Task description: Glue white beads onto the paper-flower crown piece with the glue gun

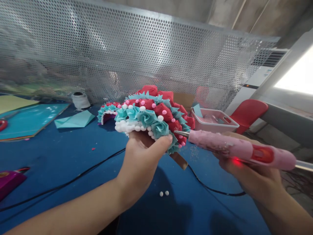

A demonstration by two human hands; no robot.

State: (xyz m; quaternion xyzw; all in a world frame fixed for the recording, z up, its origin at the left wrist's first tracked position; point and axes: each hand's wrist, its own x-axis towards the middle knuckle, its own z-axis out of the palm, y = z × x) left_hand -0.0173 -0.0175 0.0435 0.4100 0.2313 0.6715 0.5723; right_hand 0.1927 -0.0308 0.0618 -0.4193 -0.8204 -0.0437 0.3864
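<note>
My left hand grips a curved craft piece from below, its thumb on the near side and the fingers hidden underneath. Red folded paper, teal paper flowers, and pink and white balls cover the piece, with a band of white balls along its near edge. In my right hand is a pink hot glue gun, a red light glowing on it and a clear glue stick jutting from the back. The metal nozzle points left at the craft piece, close to its flowers; whether it touches cannot be told. Two white balls lie on the table below.
A similar decorated piece stands behind, on the blue table. Black cable crosses the tabletop. Teal paper, stacked sheets and a purple box are left; a pink basket and red chair are right.
</note>
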